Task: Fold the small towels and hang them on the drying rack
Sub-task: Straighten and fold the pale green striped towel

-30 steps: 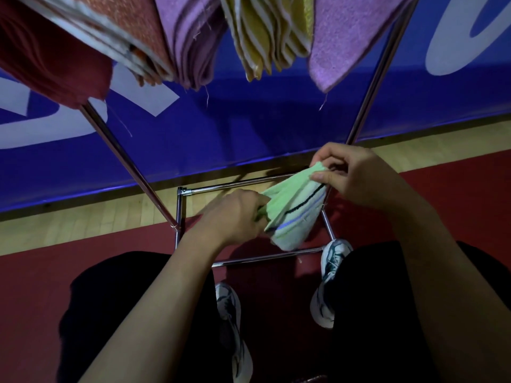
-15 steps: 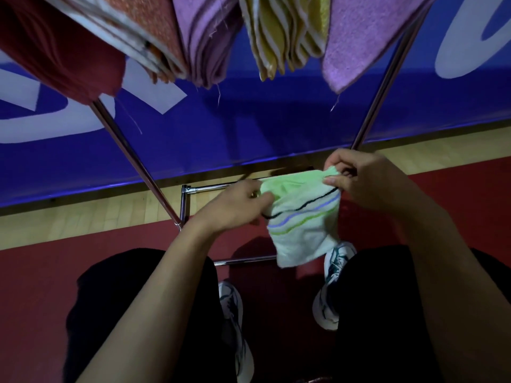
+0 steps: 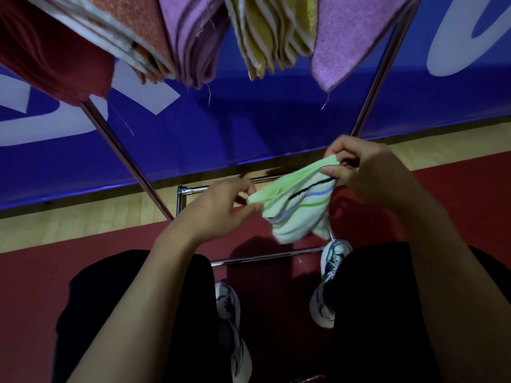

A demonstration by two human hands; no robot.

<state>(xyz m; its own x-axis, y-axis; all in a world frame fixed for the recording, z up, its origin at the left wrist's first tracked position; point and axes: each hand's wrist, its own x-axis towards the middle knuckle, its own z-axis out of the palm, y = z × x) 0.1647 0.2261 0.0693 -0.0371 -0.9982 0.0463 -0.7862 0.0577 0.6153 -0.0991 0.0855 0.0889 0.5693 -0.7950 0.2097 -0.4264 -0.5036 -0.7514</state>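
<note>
Green striped towel (image 3: pixel 297 207), long axis rising rightward, left hand (image 3: pixel 221 211), right hand (image 3: pixel 367 170)

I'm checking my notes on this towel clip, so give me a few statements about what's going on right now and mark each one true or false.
1. Both hands hold the green striped towel. True: the left hand pinches its left end and the right hand pinches its upper right corner.
2. The green striped towel already hangs on the drying rack. False: it is held in the air, below the hung towels.
3. A yellow towel hangs between two purple towels. True.
4. The wall behind the rack is plain white. False: a blue banner with white lettering covers it.
5. The person is barefoot. False: white sneakers show.
</note>
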